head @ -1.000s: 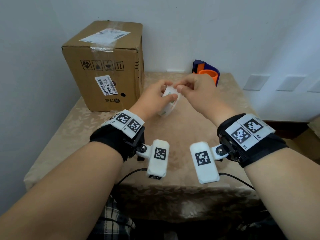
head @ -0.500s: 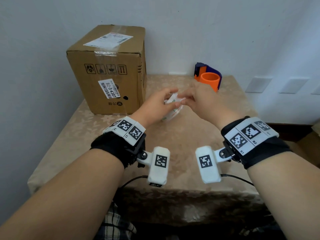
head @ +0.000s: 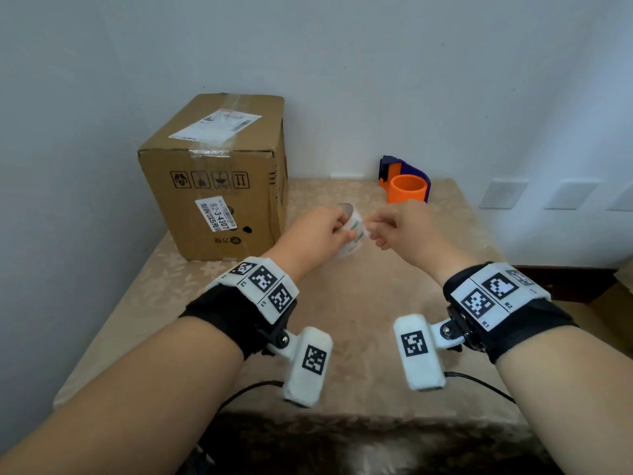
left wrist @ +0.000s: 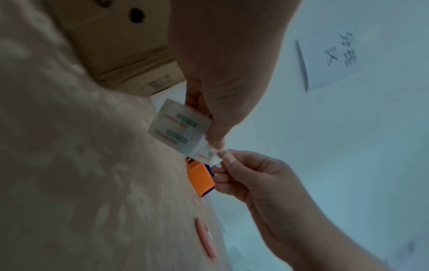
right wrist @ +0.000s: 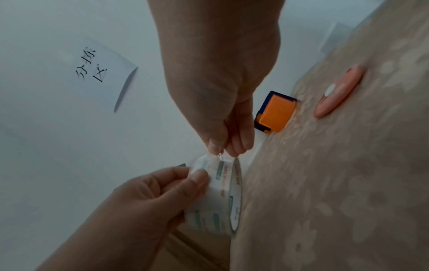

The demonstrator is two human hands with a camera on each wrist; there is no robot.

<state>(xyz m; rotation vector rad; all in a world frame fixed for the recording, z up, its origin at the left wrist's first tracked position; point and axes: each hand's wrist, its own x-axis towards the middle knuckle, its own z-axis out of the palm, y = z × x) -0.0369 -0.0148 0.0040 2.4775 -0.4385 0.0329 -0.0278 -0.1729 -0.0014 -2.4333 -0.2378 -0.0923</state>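
Observation:
A roll of clear tape [head: 355, 234] with green and orange print is held above the table, and my left hand [head: 322, 231] grips it with fingers curled round its rim. My right hand [head: 394, 228] sits just right of the roll, thumb and forefinger pinching the tape's free end [left wrist: 210, 155]. In the right wrist view the lifted tape end [right wrist: 218, 155] stands off the roll [right wrist: 220, 198] by a short strip. The roll's core faces up and away in the head view.
A taped cardboard box [head: 219, 180] stands at the table's back left. An orange and blue tape dispenser [head: 407, 186] sits at the back by the wall. A pink utility knife [right wrist: 336, 91] lies on the beige tablecloth [head: 359, 303]. A handwritten note [right wrist: 99, 67] hangs on the wall.
My right hand has drawn slightly to the right off the roll, with the tape end pinched. Both hands sit a little lower and farther from the box top in the view.

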